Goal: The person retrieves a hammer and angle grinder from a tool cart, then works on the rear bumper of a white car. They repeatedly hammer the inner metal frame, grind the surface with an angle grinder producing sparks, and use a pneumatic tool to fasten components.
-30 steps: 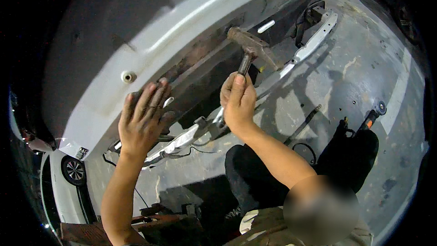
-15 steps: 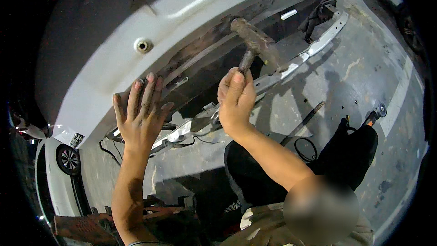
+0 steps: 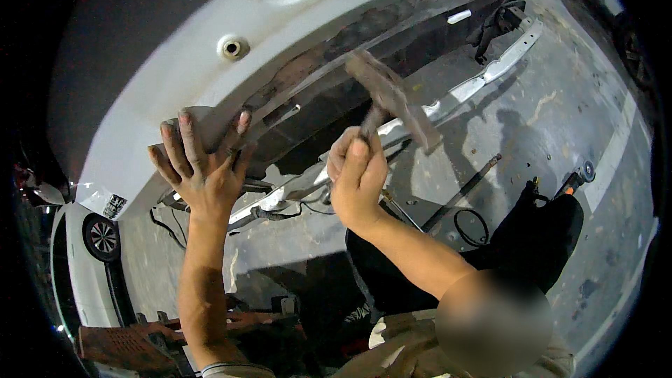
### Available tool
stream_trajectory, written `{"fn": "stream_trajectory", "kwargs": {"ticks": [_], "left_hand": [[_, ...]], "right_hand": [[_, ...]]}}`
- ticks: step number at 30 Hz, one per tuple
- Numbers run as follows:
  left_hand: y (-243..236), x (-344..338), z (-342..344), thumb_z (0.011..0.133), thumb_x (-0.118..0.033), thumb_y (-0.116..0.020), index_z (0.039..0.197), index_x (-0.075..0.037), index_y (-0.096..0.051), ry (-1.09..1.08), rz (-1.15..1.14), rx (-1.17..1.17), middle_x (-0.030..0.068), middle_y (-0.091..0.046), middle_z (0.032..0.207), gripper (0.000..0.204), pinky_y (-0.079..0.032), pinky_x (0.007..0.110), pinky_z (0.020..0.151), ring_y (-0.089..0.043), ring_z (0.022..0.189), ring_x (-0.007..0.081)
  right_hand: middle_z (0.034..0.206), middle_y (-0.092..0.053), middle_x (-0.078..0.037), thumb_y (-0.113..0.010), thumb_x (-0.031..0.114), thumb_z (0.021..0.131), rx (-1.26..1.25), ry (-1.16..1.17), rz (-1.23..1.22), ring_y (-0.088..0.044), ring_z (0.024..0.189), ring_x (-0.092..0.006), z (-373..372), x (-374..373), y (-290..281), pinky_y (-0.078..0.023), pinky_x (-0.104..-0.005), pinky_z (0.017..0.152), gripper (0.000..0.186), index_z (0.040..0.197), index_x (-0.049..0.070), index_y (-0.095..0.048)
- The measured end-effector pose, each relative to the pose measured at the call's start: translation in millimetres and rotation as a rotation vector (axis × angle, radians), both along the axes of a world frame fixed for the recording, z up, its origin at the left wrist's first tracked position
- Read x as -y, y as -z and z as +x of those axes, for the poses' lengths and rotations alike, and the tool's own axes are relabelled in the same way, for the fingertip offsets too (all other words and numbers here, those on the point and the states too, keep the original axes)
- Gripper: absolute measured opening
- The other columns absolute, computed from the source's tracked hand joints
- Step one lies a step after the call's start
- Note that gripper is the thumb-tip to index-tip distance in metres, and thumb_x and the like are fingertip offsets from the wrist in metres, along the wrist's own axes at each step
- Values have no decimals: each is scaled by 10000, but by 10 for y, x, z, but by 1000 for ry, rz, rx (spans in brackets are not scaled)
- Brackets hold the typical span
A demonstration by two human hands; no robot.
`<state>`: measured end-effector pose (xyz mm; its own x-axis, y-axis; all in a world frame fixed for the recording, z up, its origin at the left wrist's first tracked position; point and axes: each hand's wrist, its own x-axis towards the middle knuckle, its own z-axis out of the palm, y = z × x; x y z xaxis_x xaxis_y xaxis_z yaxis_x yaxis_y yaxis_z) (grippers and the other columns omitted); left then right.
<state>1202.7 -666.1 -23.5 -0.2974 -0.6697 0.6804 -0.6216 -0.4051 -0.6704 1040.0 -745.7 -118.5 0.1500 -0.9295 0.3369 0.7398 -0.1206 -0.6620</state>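
Observation:
My right hand [image 3: 358, 185] grips the handle of a worn, brownish hammer [image 3: 394, 96], its head raised apart from the metal. The thumb lies along the handle. My left hand [image 3: 206, 168] is open, fingers spread, resting on the edge of a white car body panel [image 3: 189, 77]. Its fingertips look dirty. Below the panel's edge runs a strip of rough, scraped dark metal [image 3: 336, 52]. A round threaded fitting [image 3: 232, 47] stands out of the white panel above my left hand.
A white metal crossbar [image 3: 490, 75] runs under the panel, with a black cable [image 3: 276, 215] near its left part. On the grey floor lie a long rod [image 3: 465, 192], a black loop [image 3: 471, 229] and an angle grinder [image 3: 577, 178]. A white car [image 3: 91, 273] stands at left.
My right hand has drawn the hammer back toward me, away from the scraped metal. My left hand has shifted left along the panel edge, its fingers spreading wider.

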Motion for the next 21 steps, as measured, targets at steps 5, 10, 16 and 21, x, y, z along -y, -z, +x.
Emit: {"fn": "stream_trajectory", "kwargs": {"ticks": [5,10,16,21], "left_hand": [[57,38,-6,732,-574,-673,1239,-543,-514,7,-17,-12,95,-288,1470,532,-91,557,1120,-228,1374,359],[59,28,3,725,-574,-680,1223,-539,-531,31,-35,-23,85,-298,1467,520,-76,549,1125,-230,1375,346],[92,45,-1,715,-586,-678,1212,-536,-543,32,-36,-33,69,-294,1476,518,-60,545,1127,-224,1381,337],[81,48,29,716,-588,-677,1213,-530,-546,33,-44,-16,71,-287,1481,517,-59,545,1127,-226,1384,332]], "right_hand": [[643,-408,16,-424,350,992,-30,-10,-36,-347,524,-52,59,41,54,-292,-216,469,311,857,69,-420],[638,-408,12,-422,316,997,-92,18,-59,-363,530,-53,74,-34,100,-295,-227,466,289,881,50,-433],[682,-431,3,-460,287,992,-251,116,-266,-384,571,-67,219,-89,253,-334,-224,502,289,868,26,-462],[687,-432,5,-455,277,988,-276,79,-208,-387,574,-70,225,-135,272,-330,-229,503,280,856,29,-454]]}}
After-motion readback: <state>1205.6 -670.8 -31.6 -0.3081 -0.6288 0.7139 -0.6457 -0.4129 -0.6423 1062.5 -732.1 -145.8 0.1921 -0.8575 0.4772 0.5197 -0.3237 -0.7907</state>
